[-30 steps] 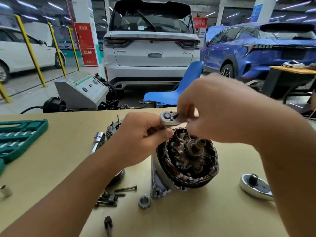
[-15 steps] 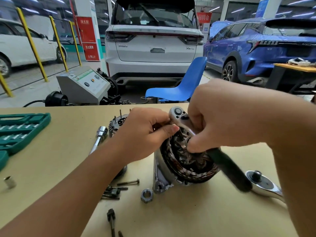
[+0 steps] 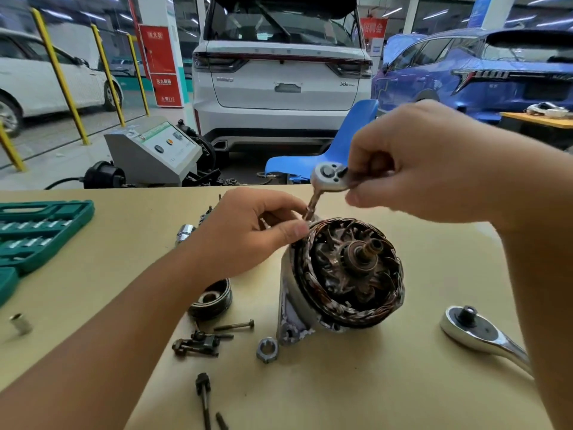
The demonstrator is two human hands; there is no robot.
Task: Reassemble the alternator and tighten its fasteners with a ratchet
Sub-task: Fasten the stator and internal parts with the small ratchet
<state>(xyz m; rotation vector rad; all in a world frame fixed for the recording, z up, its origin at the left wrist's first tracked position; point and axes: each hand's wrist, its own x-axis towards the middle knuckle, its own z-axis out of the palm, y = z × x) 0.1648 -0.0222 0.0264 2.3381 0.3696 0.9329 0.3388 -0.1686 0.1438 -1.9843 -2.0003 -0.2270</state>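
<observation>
The alternator [image 3: 344, 274] stands on the table [image 3: 372, 383] only partly rebuilt: its copper windings and rotor shaft face the camera uncovered, so no end cover is on this side yet. The right hand [image 3: 434, 162] pinches the head end of a small ratchet [image 3: 330, 176] between thumb and curled fingers, holding it above and just behind the housing, with its extension running down toward the rim. The left hand [image 3: 257, 231], directly below the ratchet head, has thumb and fingertips closed around the lower end of that extension at the edge of the housing; whether a socket sits on a fastener there is hidden. I judge this as one fastener being run in, early to midway through the job. Much looks left to fit: toward the camera from the left hand lie a pulley-like ring [image 3: 212, 297], loose bolts [image 3: 234, 325], a small clamp piece [image 3: 195, 346] and a castle nut [image 3: 266, 349]. A larger ratchet [image 3: 477, 332] lies unused below the right forearm.
</observation>
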